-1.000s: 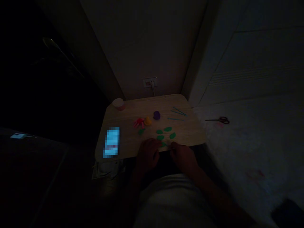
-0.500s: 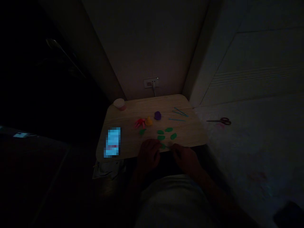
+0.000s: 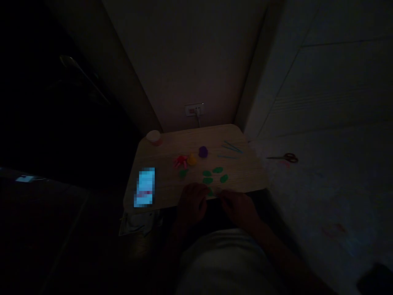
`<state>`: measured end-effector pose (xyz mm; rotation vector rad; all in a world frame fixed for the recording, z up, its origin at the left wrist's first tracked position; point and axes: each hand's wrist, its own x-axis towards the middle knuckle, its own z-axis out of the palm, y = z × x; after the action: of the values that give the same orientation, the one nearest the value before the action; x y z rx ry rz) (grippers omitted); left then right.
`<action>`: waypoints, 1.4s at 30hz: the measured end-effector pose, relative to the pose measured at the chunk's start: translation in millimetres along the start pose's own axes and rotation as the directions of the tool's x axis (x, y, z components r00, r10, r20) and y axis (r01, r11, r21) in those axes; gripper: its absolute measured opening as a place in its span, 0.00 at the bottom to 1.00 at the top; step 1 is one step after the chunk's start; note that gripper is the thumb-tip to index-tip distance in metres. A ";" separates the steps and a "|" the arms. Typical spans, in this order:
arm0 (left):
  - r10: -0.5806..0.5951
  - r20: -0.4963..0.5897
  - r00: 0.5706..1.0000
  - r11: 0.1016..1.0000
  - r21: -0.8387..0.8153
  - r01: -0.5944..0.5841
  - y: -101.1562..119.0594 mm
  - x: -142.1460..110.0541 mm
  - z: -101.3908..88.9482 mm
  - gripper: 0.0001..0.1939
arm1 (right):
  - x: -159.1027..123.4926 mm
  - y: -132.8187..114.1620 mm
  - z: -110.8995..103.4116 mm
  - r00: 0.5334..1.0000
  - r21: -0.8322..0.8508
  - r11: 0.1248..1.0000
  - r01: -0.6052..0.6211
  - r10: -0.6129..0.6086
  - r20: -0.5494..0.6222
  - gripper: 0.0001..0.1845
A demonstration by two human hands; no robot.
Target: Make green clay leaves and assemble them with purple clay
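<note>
In dim light, my left hand [image 3: 193,204] rests at the front edge of the small wooden table [image 3: 172,192], fingers bent, fingertips at a flat green clay piece [image 3: 210,191]. Close on its right is my right hand [image 3: 238,207], fingers pinched by the same piece. A thin stick showed in that pinch earlier; now it is blurred. Several green clay ovals [image 3: 208,180] lie just beyond the hands. Farther back are a green lump [image 3: 183,173], a red and pink clay shape [image 3: 181,161], a yellow lump [image 3: 191,159] and a purple one [image 3: 203,152].
Thin bluish sticks [image 3: 231,146] lie at the table's back right. A cup [image 3: 154,138] stands at the back left, and a lit phone-like screen [image 3: 145,187] lies front left. Scissors [image 3: 285,157] rest on the pale surface to the right. A wall socket [image 3: 194,110] holds a plug.
The right hand has shifted slightly left, closer to the left hand and the green piece. Less of the thin stick shows between them. The view has tilted a little.
</note>
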<state>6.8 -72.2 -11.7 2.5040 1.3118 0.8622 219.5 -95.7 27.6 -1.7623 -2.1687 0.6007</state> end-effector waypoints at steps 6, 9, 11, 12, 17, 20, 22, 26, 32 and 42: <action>-0.006 0.010 1.000 1.000 -0.021 0.006 0.3 0.4 -0.9 0.19 | 3.5 -0.2 -1.0 0.999 -0.049 0.999 -0.025 0.027 0.040 0.14; -0.005 0.008 1.000 1.000 -0.019 0.005 0.0 0.2 -0.6 0.20 | 4.6 -1.0 -2.9 0.998 -0.036 0.999 -0.028 0.030 0.054 0.14; 0.000 0.003 1.000 1.000 -0.017 0.000 -0.1 0.0 -0.3 0.20 | 5.3 -1.2 -3.7 0.999 0.004 1.000 -0.023 0.023 0.039 0.15; 0.000 0.000 1.000 1.000 -0.017 0.000 0.0 0.0 -0.3 0.19 | 5.8 -1.2 -3.8 0.999 0.023 0.999 -0.022 0.021 0.028 0.15; -0.014 -0.010 1.000 1.000 -0.027 0.014 0.9 0.7 -1.4 0.18 | 8.3 -0.9 -3.9 0.998 0.034 0.998 -0.049 0.048 0.039 0.15; -0.006 -0.009 1.000 0.999 -0.034 0.006 1.3 1.0 -2.3 0.18 | 8.6 -1.1 -3.7 0.997 0.028 0.998 -0.058 0.057 0.056 0.14; -0.002 -0.016 1.000 0.999 -0.039 0.002 1.7 1.1 -2.7 0.18 | 8.3 -0.9 -2.4 0.998 0.049 0.998 -0.037 0.034 0.045 0.15; 0.002 -0.033 0.999 0.999 -0.032 -0.003 2.0 0.9 -2.7 0.18 | 8.1 -0.3 0.7 0.999 0.045 0.998 -0.036 0.035 0.026 0.16; 0.008 -0.033 0.999 0.999 -0.039 -0.010 0.1 0.5 -0.6 0.17 | 8.9 -1.0 -3.3 0.997 -0.003 0.999 -0.055 0.055 0.052 0.14; 0.018 -0.056 0.998 0.999 -0.036 -0.020 1.5 1.7 -2.7 0.15 | 9.7 -5.3 -0.2 0.995 -0.039 0.999 -0.030 0.033 0.095 0.14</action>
<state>7.1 -72.0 -8.2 2.4851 1.2785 0.9575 213.0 -87.2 29.9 -1.8256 -2.2331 0.6683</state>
